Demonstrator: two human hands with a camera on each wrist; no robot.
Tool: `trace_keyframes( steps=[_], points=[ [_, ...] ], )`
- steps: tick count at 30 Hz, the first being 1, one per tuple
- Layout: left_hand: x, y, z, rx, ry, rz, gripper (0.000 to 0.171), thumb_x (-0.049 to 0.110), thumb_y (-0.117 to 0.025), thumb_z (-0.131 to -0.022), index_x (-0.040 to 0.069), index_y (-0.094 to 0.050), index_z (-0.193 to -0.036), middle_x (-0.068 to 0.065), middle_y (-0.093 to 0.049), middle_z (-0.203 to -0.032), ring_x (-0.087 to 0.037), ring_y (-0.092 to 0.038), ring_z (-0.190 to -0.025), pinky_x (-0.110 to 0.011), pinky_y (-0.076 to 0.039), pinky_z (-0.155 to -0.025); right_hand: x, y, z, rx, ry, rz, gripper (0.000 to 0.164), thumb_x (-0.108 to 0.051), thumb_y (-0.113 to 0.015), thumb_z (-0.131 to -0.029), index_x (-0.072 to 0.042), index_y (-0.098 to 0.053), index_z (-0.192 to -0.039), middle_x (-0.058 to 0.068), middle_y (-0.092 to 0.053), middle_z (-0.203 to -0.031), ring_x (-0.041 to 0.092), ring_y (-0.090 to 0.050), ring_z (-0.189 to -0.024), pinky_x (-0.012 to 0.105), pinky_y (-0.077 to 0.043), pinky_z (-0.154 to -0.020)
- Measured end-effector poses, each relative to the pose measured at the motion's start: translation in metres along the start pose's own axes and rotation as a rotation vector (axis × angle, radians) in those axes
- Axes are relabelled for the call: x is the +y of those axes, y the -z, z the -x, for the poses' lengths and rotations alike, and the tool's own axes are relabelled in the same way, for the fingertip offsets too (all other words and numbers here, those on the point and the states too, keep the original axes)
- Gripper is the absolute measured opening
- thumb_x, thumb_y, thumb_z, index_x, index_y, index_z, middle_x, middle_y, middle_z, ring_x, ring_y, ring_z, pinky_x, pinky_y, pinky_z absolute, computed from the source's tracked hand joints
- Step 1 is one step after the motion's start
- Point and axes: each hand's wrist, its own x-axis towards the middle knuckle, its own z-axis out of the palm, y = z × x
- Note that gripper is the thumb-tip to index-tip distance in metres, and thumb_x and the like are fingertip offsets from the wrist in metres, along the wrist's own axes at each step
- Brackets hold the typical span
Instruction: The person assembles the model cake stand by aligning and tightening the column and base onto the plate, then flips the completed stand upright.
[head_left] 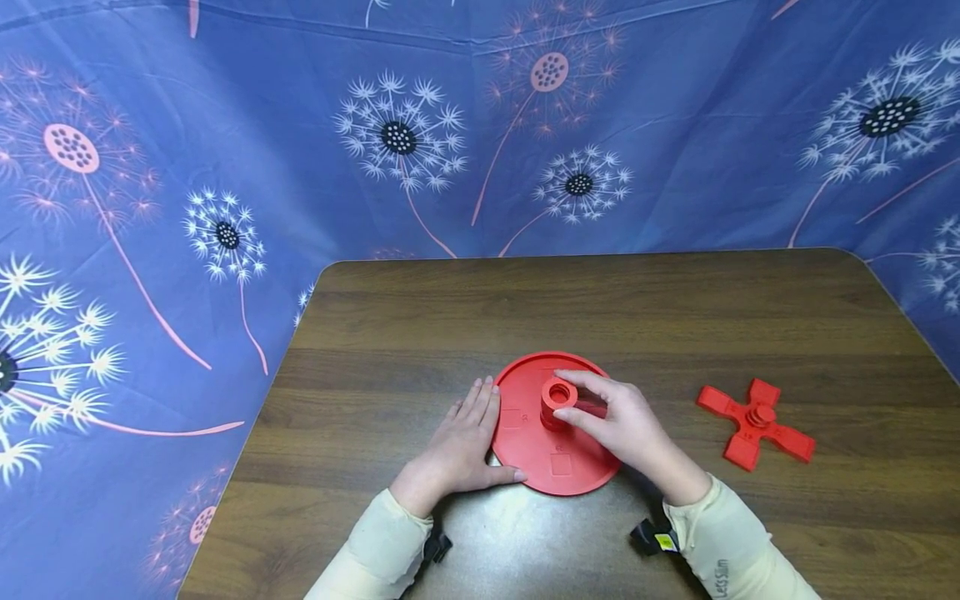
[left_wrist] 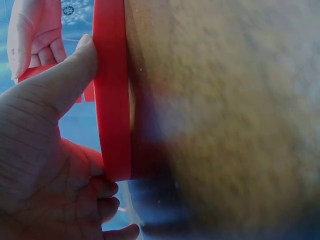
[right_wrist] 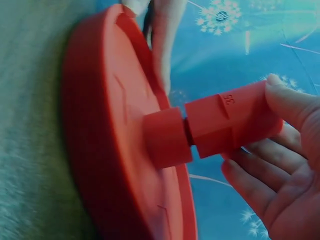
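Note:
A round red plate (head_left: 525,450) with a raised rim lies on the table. A short round red post rises from its middle. Above that post my right hand (head_left: 630,421) holds a red hollow cylinder (head_left: 559,392) between thumb and fingers. In the right wrist view the cylinder (right_wrist: 240,117) bears the number 35, and a narrow gap with a dark neck separates it from the post (right_wrist: 167,137). My left hand (head_left: 459,450) rests against the plate's left rim, fingers straight and thumb spread along the near edge. In the left wrist view that thumb touches the plate's rim (left_wrist: 112,90).
A red cross-shaped piece (head_left: 757,423) with a threaded stub at its centre lies on the table to the right. The brown wooden table (head_left: 637,308) ends at the back against a blue cloth (head_left: 675,200) with a dandelion print.

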Motion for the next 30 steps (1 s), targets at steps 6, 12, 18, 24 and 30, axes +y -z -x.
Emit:
trace_keyframes(
  steps=[6, 12, 18, 24, 30],
  points=[
    [0.0, 0.001, 0.0, 0.001, -0.002, 0.008, 0.115, 0.07, -0.064, -0.078, 0.002, -0.012, -0.156, -0.014, -0.006, -0.163, -0.028, -0.003, -0.149, -0.049, -0.02, -0.116, -0.002, -0.007, 0.003, 0.101, 0.005, -0.011, 0.048, -0.013, -0.087, -0.072, -0.011, -0.067, -0.115, -0.001, -0.07, -0.106, 0.018, -0.07, -0.091, 0.037, -0.057, -0.079],
    [0.0, 0.0, 0.001, 0.009, -0.007, -0.003, 0.116, 0.071, -0.064, -0.078, 0.002, -0.013, -0.155, -0.014, -0.006, -0.163, -0.028, -0.003, -0.149, -0.049, -0.02, -0.116, -0.004, -0.01, 0.004, 0.147, 0.031, 0.057, 0.049, -0.016, -0.089, -0.069, -0.013, -0.067, -0.113, -0.003, -0.07, -0.104, 0.014, -0.07, -0.09, 0.035, -0.057, -0.078],
    [0.0, -0.001, 0.0, 0.008, -0.003, -0.002, 0.115, 0.07, -0.064, -0.078, 0.002, -0.014, -0.155, -0.014, -0.007, -0.163, -0.027, -0.004, -0.149, -0.049, -0.021, -0.116, -0.002, -0.009, 0.004, 0.123, 0.028, 0.053, 0.056, -0.018, -0.084, -0.078, -0.011, -0.06, -0.127, 0.003, -0.07, -0.111, 0.018, -0.069, -0.097, 0.041, -0.055, -0.082],
    [-0.001, -0.001, 0.0, 0.0, 0.005, 0.007, 0.116, 0.07, -0.064, -0.078, 0.003, -0.012, -0.156, -0.013, -0.006, -0.163, -0.026, -0.002, -0.149, -0.049, -0.02, -0.116, 0.006, -0.003, -0.001, -0.064, 0.072, -0.17, 0.054, -0.005, -0.065, -0.093, -0.003, -0.046, -0.143, 0.014, -0.055, -0.137, 0.02, -0.054, -0.124, 0.023, -0.045, -0.098],
    [-0.001, -0.001, 0.0, 0.0, 0.005, 0.006, 0.116, 0.071, -0.064, -0.078, 0.003, -0.012, -0.156, -0.013, -0.005, -0.163, -0.026, -0.002, -0.149, -0.048, -0.019, -0.117, 0.013, 0.004, -0.005, -0.211, 0.117, -0.3, 0.055, 0.001, -0.058, -0.095, -0.001, -0.04, -0.147, 0.019, -0.046, -0.145, 0.014, -0.044, -0.133, 0.017, -0.035, -0.105]
  ],
)
